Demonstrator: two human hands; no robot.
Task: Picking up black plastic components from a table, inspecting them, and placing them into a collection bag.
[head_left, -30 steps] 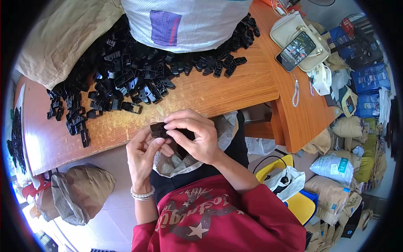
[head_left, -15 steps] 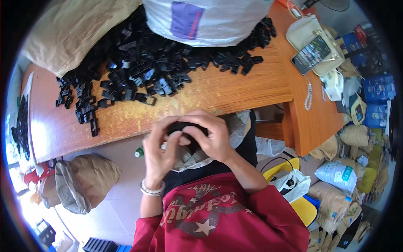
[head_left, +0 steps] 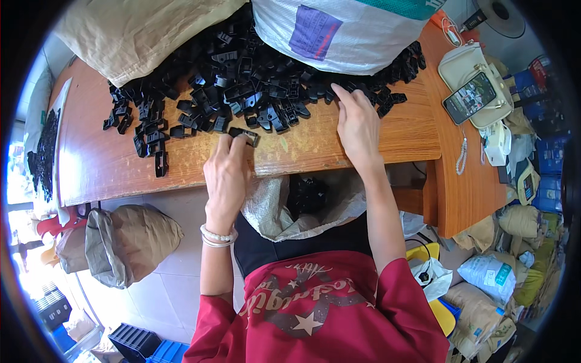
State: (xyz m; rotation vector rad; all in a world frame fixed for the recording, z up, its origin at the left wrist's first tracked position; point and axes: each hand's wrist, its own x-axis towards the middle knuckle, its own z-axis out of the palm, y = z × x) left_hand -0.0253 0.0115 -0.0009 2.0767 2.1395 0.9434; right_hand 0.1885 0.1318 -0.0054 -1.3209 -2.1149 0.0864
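The left hand (head_left: 227,169) is narrow, its curled fingertips touching a black clip (head_left: 249,138) just beyond them on the counter (head_left: 302,148); whether they grip it, I cannot tell. The right hand (head_left: 360,130) is half open, fingers slightly apart, at the near edge of the pile (head_left: 239,97); contact is unclear. The pile spreads beyond both hands. Below and between them, an open sack (head_left: 266,212) holds black pieces (head_left: 308,193).

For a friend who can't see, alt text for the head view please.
A person's left hand touches a black part at a wooden table; the right hand is at a heap of similar parts. Below, an open sack holds black pieces.
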